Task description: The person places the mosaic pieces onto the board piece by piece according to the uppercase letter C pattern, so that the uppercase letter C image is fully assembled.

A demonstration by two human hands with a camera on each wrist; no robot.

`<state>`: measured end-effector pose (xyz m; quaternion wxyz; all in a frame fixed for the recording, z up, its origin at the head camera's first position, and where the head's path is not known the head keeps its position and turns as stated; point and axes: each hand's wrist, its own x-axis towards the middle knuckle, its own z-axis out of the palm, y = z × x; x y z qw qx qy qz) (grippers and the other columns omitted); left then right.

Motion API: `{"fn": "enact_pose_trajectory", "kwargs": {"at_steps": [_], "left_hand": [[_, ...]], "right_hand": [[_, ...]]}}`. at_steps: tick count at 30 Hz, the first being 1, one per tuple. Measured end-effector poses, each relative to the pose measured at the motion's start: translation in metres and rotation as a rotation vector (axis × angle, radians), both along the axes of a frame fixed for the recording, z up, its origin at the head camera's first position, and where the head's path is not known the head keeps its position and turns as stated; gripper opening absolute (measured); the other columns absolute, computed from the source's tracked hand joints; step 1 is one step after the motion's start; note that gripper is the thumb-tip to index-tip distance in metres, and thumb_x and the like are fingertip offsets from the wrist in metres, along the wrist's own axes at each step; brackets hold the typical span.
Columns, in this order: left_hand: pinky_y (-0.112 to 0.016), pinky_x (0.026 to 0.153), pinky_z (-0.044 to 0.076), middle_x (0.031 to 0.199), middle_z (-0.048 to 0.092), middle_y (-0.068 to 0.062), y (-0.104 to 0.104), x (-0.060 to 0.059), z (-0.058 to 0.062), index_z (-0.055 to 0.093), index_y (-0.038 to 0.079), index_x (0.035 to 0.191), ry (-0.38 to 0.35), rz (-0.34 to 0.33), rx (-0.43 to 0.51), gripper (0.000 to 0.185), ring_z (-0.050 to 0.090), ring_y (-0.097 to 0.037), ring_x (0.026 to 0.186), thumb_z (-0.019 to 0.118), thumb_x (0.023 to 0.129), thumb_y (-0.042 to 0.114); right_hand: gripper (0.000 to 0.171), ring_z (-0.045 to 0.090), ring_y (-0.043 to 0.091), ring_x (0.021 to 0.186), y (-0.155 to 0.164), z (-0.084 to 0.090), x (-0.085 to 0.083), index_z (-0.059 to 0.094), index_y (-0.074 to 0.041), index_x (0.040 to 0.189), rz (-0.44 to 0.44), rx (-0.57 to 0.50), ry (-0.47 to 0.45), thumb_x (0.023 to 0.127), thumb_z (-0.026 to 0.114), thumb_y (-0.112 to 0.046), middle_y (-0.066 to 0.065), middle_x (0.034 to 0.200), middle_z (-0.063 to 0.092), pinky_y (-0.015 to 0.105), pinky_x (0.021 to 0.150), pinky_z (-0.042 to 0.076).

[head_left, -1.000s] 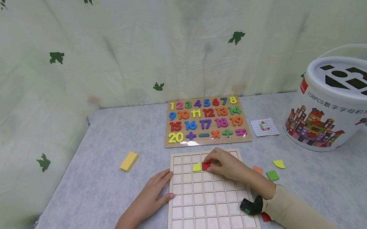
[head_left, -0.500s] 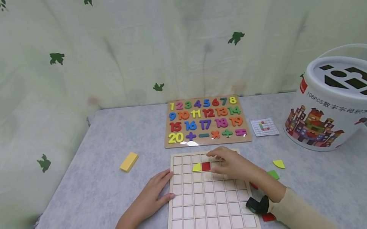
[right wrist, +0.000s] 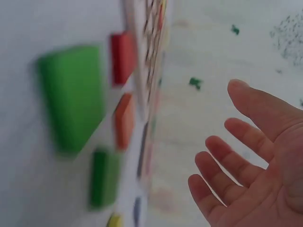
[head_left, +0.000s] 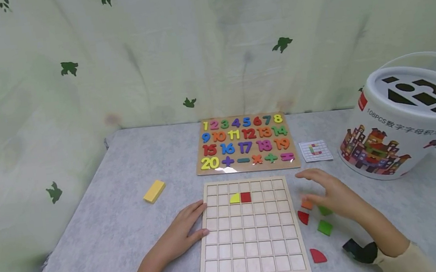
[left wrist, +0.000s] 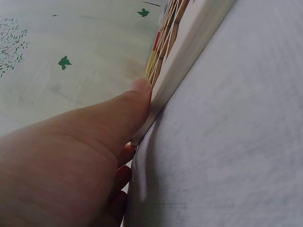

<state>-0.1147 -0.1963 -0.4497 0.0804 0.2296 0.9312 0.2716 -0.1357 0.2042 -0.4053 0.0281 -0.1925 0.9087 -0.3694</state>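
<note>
A wooden grid board [head_left: 253, 258] lies on the grey table, with a yellow piece [head_left: 234, 198] and a red square [head_left: 245, 197] set side by side in its second row. My left hand [head_left: 184, 231] rests flat against the board's left edge [left wrist: 189, 56], thumb touching the rim. My right hand [head_left: 333, 194] hovers with fingers spread and empty, to the right of the board, above loose pieces: an orange one [head_left: 307, 205], a red one [head_left: 303, 217] and green ones [head_left: 325, 227] [right wrist: 71, 97].
A number puzzle board [head_left: 245, 144] lies behind the grid, a small pattern card [head_left: 315, 151] to its right. A large white bucket [head_left: 404, 122] stands at the right. A yellow block [head_left: 154, 191] lies at the left; a red quarter-round [head_left: 317, 256] near the board's front right corner.
My right hand let go of the red square in the grid and moved right, off the board, to above the loose pieces. The left hand stayed in place.
</note>
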Motion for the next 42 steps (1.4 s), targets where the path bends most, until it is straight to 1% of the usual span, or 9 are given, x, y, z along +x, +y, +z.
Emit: {"fn": "enact_pose_trajectory", "kwargs": {"at_steps": [5, 11, 14, 21, 27, 31, 36, 40, 42], "left_hand": [[-0.045, 0.102, 0.025, 0.144, 0.026, -0.003, 0.001, -0.001, 0.001, 0.031, 0.014, 0.141, -0.004, 0.0, -0.001, 0.066, 0.021, -0.023, 0.131, 0.057, 0.086, 0.042], [-0.045, 0.102, 0.025, 0.144, 0.027, -0.003, 0.001, 0.0, 0.001, 0.032, 0.014, 0.141, -0.006, 0.002, 0.002, 0.066, 0.022, -0.023, 0.131, 0.057, 0.086, 0.04], [-0.045, 0.102, 0.025, 0.144, 0.027, -0.004, 0.001, 0.0, 0.001, 0.032, 0.014, 0.141, -0.004, 0.002, 0.004, 0.066, 0.022, -0.023, 0.131, 0.058, 0.086, 0.04], [-0.046, 0.102, 0.025, 0.144, 0.026, -0.003, 0.001, 0.001, 0.002, 0.032, 0.015, 0.141, -0.006, 0.004, 0.006, 0.066, 0.021, -0.023, 0.131, 0.057, 0.086, 0.04], [-0.046, 0.102, 0.025, 0.144, 0.027, -0.004, 0.001, 0.001, 0.002, 0.032, 0.014, 0.141, 0.001, -0.003, 0.006, 0.065, 0.021, -0.024, 0.131, 0.057, 0.086, 0.04], [-0.046, 0.102, 0.024, 0.144, 0.026, -0.004, 0.001, 0.0, 0.002, 0.032, 0.014, 0.141, -0.004, -0.002, 0.009, 0.065, 0.021, -0.024, 0.131, 0.057, 0.086, 0.039], [-0.046, 0.102, 0.025, 0.144, 0.027, -0.004, 0.001, 0.0, 0.002, 0.032, 0.014, 0.141, 0.004, -0.001, 0.012, 0.065, 0.022, -0.024, 0.131, 0.058, 0.086, 0.039], [-0.045, 0.102, 0.025, 0.144, 0.026, -0.003, 0.001, 0.0, 0.001, 0.032, 0.015, 0.141, 0.002, 0.002, 0.006, 0.065, 0.021, -0.023, 0.131, 0.057, 0.086, 0.04], [-0.045, 0.102, 0.025, 0.144, 0.026, -0.003, 0.001, 0.0, 0.001, 0.032, 0.015, 0.141, -0.001, 0.002, 0.005, 0.066, 0.021, -0.023, 0.131, 0.057, 0.086, 0.041]], "right_hand": [[0.043, 0.042, 0.034, 0.115, 0.03, -0.012, 0.007, 0.054, -0.007, 0.121, -0.057, 0.062, -0.071, 0.082, 0.067, -0.017, 0.013, 0.123, 0.05, 0.055, 0.091, 0.035], [0.039, 0.045, 0.035, 0.112, 0.054, -0.022, 0.011, 0.055, -0.006, 0.119, -0.099, 0.104, -0.108, 0.082, 0.066, -0.012, 0.015, 0.121, 0.051, 0.053, 0.089, 0.038], [0.038, 0.047, 0.033, 0.108, 0.058, -0.025, 0.011, 0.056, -0.003, 0.117, -0.112, 0.113, -0.101, 0.082, 0.066, -0.01, 0.016, 0.117, 0.052, 0.05, 0.088, 0.04], [0.027, 0.052, 0.027, 0.093, 0.06, -0.029, 0.01, 0.061, -0.001, 0.104, -0.174, 0.211, -0.045, 0.079, 0.068, -0.008, 0.012, 0.101, 0.055, 0.046, 0.079, 0.045], [0.027, 0.057, 0.021, 0.081, 0.058, -0.025, 0.008, 0.059, -0.004, 0.107, -0.205, 0.226, -0.06, 0.081, 0.066, -0.006, 0.007, 0.092, 0.061, 0.042, 0.071, 0.049], [0.028, 0.059, 0.023, 0.081, 0.055, -0.022, 0.008, 0.057, -0.006, 0.11, -0.208, 0.148, -0.076, 0.083, 0.065, -0.007, 0.007, 0.091, 0.062, 0.04, 0.07, 0.051], [0.031, 0.059, 0.026, 0.092, 0.048, -0.02, 0.007, 0.058, -0.008, 0.116, -0.191, -0.015, -0.09, 0.086, 0.062, -0.013, 0.012, 0.104, 0.061, 0.035, 0.074, 0.051], [0.03, 0.059, 0.019, 0.094, 0.037, -0.017, 0.002, 0.057, -0.004, 0.118, -0.087, -0.22, -0.091, 0.089, 0.057, -0.011, 0.014, 0.113, 0.058, 0.025, 0.076, 0.049], [0.029, 0.059, 0.017, 0.094, 0.029, -0.015, -0.001, 0.057, -0.001, 0.117, -0.037, -0.316, -0.109, 0.09, 0.055, -0.01, 0.015, 0.115, 0.056, 0.024, 0.076, 0.049]]}}
